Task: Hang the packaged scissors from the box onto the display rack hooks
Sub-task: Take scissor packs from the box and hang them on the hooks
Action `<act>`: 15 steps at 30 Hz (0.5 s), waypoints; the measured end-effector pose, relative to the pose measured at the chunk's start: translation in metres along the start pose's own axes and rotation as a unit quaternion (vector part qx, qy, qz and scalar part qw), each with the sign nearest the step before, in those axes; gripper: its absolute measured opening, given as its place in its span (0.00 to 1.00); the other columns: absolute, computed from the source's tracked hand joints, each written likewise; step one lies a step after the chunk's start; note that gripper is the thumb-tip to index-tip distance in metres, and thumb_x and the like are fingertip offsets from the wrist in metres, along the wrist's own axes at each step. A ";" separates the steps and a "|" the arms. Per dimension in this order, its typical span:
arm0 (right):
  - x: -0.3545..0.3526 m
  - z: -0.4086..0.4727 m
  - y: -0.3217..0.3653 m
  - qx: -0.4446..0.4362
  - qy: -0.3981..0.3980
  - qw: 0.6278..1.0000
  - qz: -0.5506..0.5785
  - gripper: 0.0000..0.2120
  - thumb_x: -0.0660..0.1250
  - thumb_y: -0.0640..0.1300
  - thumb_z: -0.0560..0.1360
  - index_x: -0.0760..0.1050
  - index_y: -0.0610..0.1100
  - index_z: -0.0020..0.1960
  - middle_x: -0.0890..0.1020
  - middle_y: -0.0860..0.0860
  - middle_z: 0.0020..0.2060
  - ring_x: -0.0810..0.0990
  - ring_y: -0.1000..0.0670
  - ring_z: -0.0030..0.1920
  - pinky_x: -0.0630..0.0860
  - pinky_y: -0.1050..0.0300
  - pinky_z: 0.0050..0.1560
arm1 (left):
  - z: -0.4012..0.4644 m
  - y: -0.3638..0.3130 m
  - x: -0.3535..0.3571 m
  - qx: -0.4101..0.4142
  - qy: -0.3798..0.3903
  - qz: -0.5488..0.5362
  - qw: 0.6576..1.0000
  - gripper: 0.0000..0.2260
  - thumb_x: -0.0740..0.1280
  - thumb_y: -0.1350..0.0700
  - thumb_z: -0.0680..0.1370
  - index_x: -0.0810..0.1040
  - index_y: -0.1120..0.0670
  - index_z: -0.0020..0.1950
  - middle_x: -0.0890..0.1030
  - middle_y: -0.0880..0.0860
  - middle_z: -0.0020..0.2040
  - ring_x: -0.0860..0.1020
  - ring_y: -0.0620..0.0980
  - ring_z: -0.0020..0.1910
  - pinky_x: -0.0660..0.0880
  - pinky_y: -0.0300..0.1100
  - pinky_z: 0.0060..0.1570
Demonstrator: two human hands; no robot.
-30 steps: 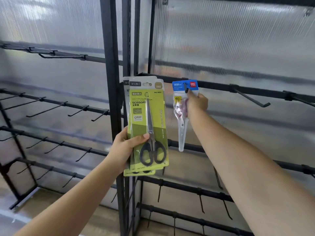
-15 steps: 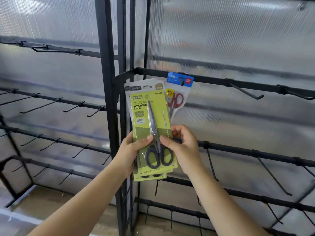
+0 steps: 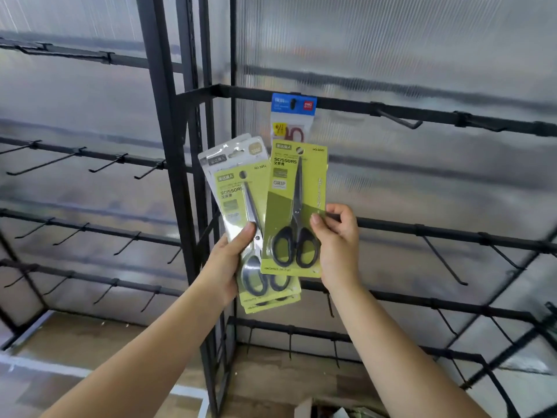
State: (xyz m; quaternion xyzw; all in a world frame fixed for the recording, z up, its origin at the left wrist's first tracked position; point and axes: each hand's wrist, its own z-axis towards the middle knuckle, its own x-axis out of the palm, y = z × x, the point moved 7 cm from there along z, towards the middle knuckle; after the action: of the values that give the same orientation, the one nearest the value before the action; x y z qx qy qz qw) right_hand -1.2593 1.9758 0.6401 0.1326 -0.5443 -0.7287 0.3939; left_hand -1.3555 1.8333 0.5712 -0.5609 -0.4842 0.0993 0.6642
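Observation:
My right hand [image 3: 336, 245] pinches one green scissors pack [image 3: 294, 206] by its right edge, upright and apart from the rest. My left hand [image 3: 230, 260] grips a fanned stack of green scissors packs [image 3: 238, 206] with the thumb on the front one; they lean left. Behind and above them a blue-topped scissors pack [image 3: 294, 116] hangs from a hook on the black rack bar [image 3: 361, 105]. Its lower half is hidden by the green pack.
Bare black hooks [image 3: 398, 119] stick out along the same bar to the right, and several more rows of hooks [image 3: 443, 260] run below and on the left rack section [image 3: 75, 159]. A black upright post [image 3: 168, 176] stands between sections. A box corner [image 3: 304, 410] shows at the bottom.
My right hand left the hung blue-topped pack, came down to the stack, and has pulled the front green pack off to the right. The stack in my left hand tilted left.

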 end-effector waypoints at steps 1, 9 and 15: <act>-0.009 0.000 0.004 -0.004 -0.006 1.000 -0.005 0.12 0.64 0.30 0.74 0.70 0.46 0.45 0.79 0.56 0.33 0.78 0.63 0.34 0.74 0.70 0.39 | -0.001 0.000 0.004 0.005 -0.003 0.005 1.000 0.23 0.70 0.46 0.69 0.77 0.52 0.62 0.84 0.54 0.54 0.83 0.53 0.50 0.80 0.44 0.38; -0.074 0.008 0.067 -0.101 -0.005 0.994 -0.051 0.12 0.62 0.31 0.77 0.68 0.48 0.47 0.82 0.57 0.32 0.78 0.61 0.35 0.75 0.68 0.40 | 0.001 0.004 0.049 0.015 0.032 0.044 0.998 0.22 0.72 0.47 0.68 0.78 0.52 0.59 0.84 0.54 0.52 0.83 0.54 0.49 0.80 0.43 0.37; -0.113 0.007 0.092 -0.123 -0.075 0.989 -0.043 0.12 0.63 0.31 0.76 0.70 0.48 0.47 0.83 0.57 0.34 0.81 0.60 0.37 0.75 0.68 0.40 | 0.004 0.002 0.073 0.023 0.059 0.067 0.996 0.20 0.72 0.50 0.67 0.78 0.54 0.57 0.84 0.57 0.50 0.84 0.57 0.46 0.80 0.46 0.39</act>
State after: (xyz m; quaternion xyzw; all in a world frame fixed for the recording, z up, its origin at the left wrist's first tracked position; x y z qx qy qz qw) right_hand -1.1499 2.0527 0.6982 0.0512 -0.4721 -0.8143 0.3338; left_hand -1.3200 1.8858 0.6078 -0.5816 -0.4032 0.1209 0.6961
